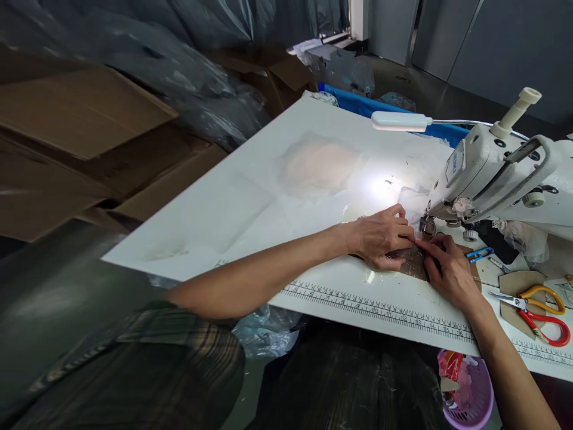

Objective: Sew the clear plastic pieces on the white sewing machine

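Note:
My left hand lies on the white table just left of the sewing machine's needle, its fingers pressed down on a thin clear film and a brown cardboard piece. Meeting it from the right, my right hand has its fingertips pinched on the same brown piece right under the presser foot. The white sewing machine stands at the right, and its lamp throws a bright spot on the table.
Red-and-yellow scissors and small blue snips lie right of my hands. A printed ruler runs along the table's near edge. A pink basket sits below it. Cardboard boxes and plastic sheeting crowd the left.

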Tool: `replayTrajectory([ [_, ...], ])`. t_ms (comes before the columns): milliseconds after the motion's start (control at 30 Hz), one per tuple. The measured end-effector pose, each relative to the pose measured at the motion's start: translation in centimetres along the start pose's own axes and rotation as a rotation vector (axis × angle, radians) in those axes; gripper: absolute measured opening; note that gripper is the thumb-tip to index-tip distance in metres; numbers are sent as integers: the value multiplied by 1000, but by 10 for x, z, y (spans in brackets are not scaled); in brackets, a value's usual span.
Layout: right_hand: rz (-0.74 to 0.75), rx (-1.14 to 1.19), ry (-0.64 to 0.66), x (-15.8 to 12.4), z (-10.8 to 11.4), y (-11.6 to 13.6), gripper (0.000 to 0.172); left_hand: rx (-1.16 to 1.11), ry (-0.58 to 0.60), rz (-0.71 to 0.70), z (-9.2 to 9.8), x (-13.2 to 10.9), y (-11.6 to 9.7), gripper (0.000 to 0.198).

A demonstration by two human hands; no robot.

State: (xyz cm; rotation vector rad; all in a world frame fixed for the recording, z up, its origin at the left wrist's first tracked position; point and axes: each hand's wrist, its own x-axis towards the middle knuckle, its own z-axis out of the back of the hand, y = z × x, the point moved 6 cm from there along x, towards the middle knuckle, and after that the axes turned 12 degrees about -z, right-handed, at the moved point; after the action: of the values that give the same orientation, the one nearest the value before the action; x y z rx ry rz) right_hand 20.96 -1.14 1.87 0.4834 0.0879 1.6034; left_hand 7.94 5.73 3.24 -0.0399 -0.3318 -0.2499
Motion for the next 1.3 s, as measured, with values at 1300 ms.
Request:
replayTrajectory([
  [1300, -141, 125, 123, 13, 14, -12, 39, 116, 139, 252, -2, 2, 13, 54],
])
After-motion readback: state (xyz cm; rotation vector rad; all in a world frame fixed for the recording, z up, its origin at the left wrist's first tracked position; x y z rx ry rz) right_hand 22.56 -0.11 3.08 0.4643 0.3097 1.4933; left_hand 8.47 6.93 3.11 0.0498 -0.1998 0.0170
